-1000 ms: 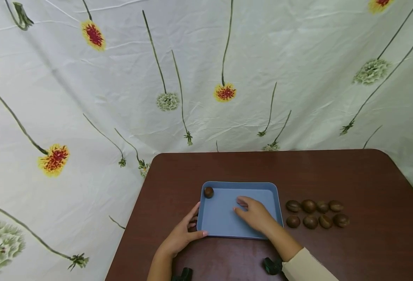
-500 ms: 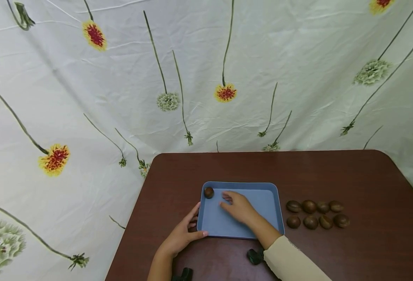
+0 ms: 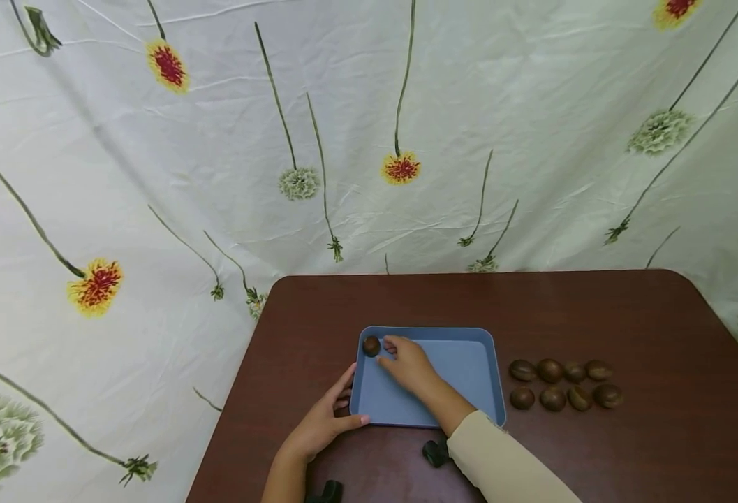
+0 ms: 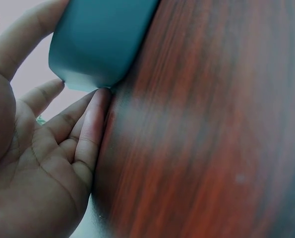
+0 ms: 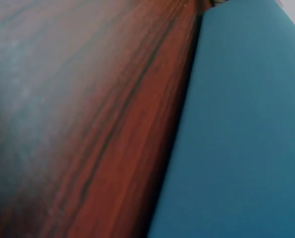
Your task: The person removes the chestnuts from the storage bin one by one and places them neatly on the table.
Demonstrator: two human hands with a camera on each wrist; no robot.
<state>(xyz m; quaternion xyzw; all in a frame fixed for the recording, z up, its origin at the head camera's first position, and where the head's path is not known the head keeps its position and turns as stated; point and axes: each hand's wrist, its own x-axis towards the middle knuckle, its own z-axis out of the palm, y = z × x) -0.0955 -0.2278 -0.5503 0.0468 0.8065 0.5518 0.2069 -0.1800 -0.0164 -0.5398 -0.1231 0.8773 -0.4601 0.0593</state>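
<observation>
A blue rectangular tray lies on the brown table, with one round, smooth brown nut in its far left corner. My left hand is at the near left corner of the tray: the thumb rests on the near rim and the fingers lie along the left side. In the left wrist view the fingertips touch the tray's outer wall. Over the tray is my right hand, thumb and fingers apart, just right of the nut. No object shows between them. The right wrist view shows no hand.
Several similar brown nuts lie in two rows on the table, right of the tray. A white cloth printed with flowers hangs behind the table. Dark wrist-worn devices sit below both hands.
My right hand has moved left across the tray, from its middle to beside the nut in the corner. The left hand and the nuts have stayed put.
</observation>
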